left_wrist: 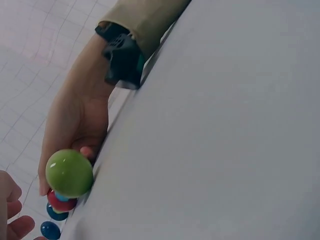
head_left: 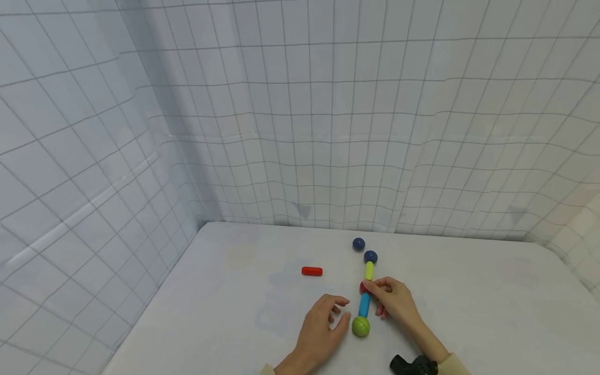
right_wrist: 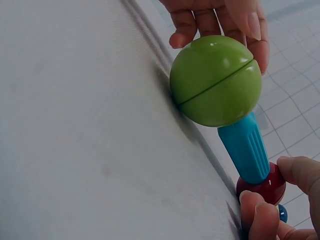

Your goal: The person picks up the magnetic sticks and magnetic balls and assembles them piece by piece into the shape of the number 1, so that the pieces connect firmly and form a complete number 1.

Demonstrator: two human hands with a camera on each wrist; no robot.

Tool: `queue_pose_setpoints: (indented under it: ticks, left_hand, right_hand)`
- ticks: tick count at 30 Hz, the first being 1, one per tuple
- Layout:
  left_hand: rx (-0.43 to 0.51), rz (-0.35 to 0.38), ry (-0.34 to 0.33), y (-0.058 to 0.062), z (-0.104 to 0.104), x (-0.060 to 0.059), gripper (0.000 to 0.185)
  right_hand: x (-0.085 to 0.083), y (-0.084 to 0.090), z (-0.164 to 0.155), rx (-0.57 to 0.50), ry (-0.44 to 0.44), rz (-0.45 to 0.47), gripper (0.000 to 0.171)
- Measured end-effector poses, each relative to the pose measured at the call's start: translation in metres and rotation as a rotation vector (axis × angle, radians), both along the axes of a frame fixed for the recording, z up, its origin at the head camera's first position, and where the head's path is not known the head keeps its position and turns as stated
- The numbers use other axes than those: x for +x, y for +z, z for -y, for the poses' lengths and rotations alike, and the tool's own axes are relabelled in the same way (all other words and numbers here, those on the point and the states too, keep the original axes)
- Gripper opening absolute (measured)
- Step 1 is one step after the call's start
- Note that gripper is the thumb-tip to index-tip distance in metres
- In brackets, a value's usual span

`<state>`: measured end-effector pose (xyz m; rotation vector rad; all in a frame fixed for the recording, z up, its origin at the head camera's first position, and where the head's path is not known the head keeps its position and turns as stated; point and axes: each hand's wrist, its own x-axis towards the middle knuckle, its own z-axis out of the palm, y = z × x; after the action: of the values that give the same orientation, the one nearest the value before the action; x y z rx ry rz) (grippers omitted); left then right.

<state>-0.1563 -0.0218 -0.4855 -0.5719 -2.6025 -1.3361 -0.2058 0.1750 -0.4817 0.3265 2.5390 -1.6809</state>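
Observation:
A chain of balls and rods lies on the white table. From near to far it runs green ball point(head_left: 361, 326), blue rod point(head_left: 364, 306), red ball point(right_wrist: 272, 186), yellow-green rod point(head_left: 369, 271) and dark blue ball point(head_left: 370, 257). My right hand point(head_left: 397, 304) pinches the red ball between thumb and fingers, covering part of it in the head view. To the left of the green ball, my left hand point(head_left: 319, 329) holds nothing, its fingers loosely bent and spread from the thumb. In the right wrist view those left fingers appear just behind the green ball.
A second dark blue ball point(head_left: 358, 244) sits beyond the chain's far end. Left of the chain lies a loose red rod point(head_left: 312, 271). White gridded curtains point(head_left: 328, 130) close off the table's point(head_left: 225, 312) back and sides. A black wrist device point(head_left: 414, 365) is strapped to the right wrist.

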Motion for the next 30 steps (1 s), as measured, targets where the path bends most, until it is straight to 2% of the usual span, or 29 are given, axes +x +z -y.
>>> queue_pose_setpoints:
  ticks: [4, 7, 15, 21, 25, 30]
  left_hand:
    - [-0.067, -0.117, 0.112, 0.002, 0.009, -0.009, 0.016]
    - [-0.096, -0.187, 0.171, 0.004, 0.016, -0.017, 0.016]
    - [-0.201, -0.378, 0.225, 0.006, 0.027, -0.044, 0.026]
    - [-0.311, -0.377, 0.243, 0.005, 0.032, -0.062, 0.033]
    - [-0.344, -0.343, 0.248, 0.001, 0.033, -0.071, 0.035]
    - [-0.362, -0.265, 0.235, 0.001, 0.034, -0.074, 0.040]
  right_hand:
    - [0.000, -0.001, 0.000, 0.006, 0.001, 0.003, 0.050]
    - [-0.001, -0.002, 0.000, 0.010, 0.001, 0.001, 0.051]
    - [-0.002, -0.003, 0.000, 0.015, -0.004, -0.006, 0.050]
    - [-0.002, -0.004, 0.001, 0.019, -0.009, -0.015, 0.047]
    - [-0.002, -0.005, 0.000, 0.008, -0.011, -0.013, 0.049]
    - [-0.002, -0.005, -0.001, 0.010, -0.009, -0.023, 0.049]
